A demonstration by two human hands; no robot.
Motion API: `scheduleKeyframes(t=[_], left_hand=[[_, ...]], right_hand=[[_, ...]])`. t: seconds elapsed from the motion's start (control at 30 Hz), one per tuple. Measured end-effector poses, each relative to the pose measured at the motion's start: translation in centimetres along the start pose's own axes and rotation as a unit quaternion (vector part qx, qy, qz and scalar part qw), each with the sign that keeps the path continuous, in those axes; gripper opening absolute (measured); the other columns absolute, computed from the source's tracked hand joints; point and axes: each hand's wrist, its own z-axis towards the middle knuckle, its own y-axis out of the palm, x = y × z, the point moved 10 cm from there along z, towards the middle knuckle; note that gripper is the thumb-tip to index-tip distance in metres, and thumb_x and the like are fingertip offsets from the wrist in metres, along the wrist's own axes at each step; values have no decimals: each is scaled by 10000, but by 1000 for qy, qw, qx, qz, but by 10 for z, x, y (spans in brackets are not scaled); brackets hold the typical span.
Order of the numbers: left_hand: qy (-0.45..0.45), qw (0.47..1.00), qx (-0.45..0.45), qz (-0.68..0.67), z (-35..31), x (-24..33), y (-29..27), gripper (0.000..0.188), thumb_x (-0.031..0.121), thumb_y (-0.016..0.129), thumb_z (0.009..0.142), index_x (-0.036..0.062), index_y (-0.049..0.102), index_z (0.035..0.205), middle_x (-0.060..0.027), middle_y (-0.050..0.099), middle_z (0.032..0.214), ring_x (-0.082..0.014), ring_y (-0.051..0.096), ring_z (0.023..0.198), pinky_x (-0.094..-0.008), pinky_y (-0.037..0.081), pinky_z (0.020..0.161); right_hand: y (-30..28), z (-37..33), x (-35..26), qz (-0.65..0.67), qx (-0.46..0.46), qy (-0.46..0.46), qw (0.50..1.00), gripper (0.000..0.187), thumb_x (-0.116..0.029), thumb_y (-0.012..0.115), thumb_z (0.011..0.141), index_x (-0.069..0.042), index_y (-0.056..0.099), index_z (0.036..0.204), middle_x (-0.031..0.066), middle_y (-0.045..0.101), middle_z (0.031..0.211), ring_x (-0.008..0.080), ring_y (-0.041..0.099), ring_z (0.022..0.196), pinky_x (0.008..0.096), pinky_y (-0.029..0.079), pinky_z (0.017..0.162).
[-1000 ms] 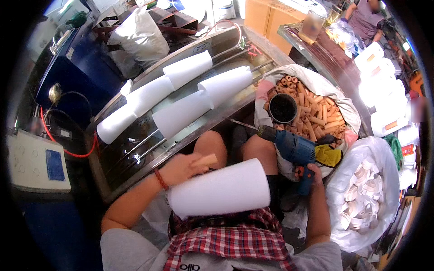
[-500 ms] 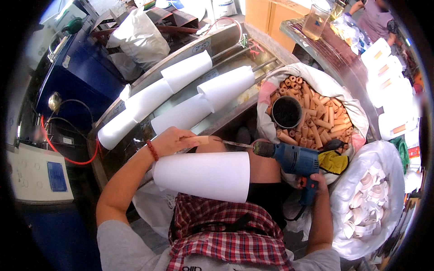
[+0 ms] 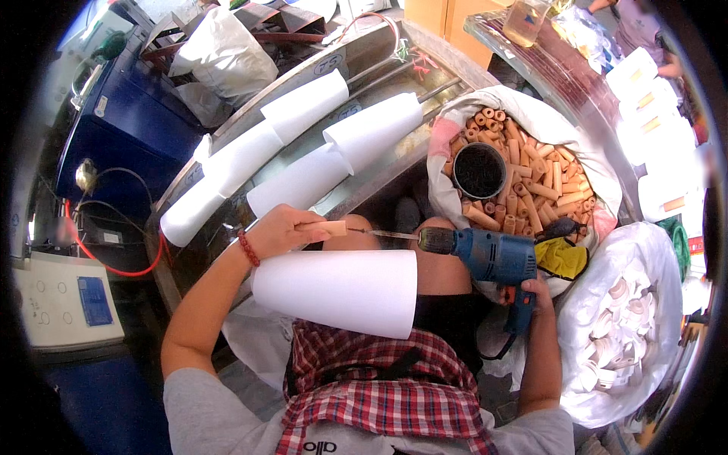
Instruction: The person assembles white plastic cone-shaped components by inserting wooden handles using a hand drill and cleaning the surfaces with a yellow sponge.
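My left hand (image 3: 284, 231) pinches a short tan cylinder (image 3: 324, 227), like the tan tubes in the sack, and holds it level over my lap. In my right hand (image 3: 537, 294) is a blue power drill (image 3: 497, 254), finger near its red trigger. Its long thin bit (image 3: 387, 233) points left and meets the cylinder's right end; how deep it goes I cannot tell. Just below, a white tapered cone (image 3: 337, 292) lies across my lap beside my left wrist.
An open sack (image 3: 440, 163) of tan tubes, with a dark round cup (image 3: 480, 170) among them, stands ahead right. A plastic bag (image 3: 660, 303) of white scraps is at far right. Ahead left, white cones (image 3: 296, 182) lie in a trough (image 3: 394, 167). A yellow-black glove (image 3: 563, 259) rests by the drill.
The drill has come slightly left and the gap between its bit tip and the cylinder looks closed. My left hand keeps its pinch; the view has shifted a little.
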Motion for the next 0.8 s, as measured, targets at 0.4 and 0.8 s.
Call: scheduleKeyframes(t=[0.4,0.8], left_hand=[[96,994,-33,50,11,42,21,326,373,642,840,65,679,941,-137,630,723,-231,611,630,-321,475,602],[200,967,73,140,-22,73,23,319,298,713,781,0,668,885,-136,629,703,-269,618,623,-335,488,562]], right_hand=[[6,-1,-3,-15,-35,-16,999,700,-197,712,634,78,433,1213,208,619,984,303,653,736,430,571,651],[60,-7,-37,-80,-28,-2,996,432,-71,709,586,62,552,967,153,634,738,239,621,559,344,520,508]])
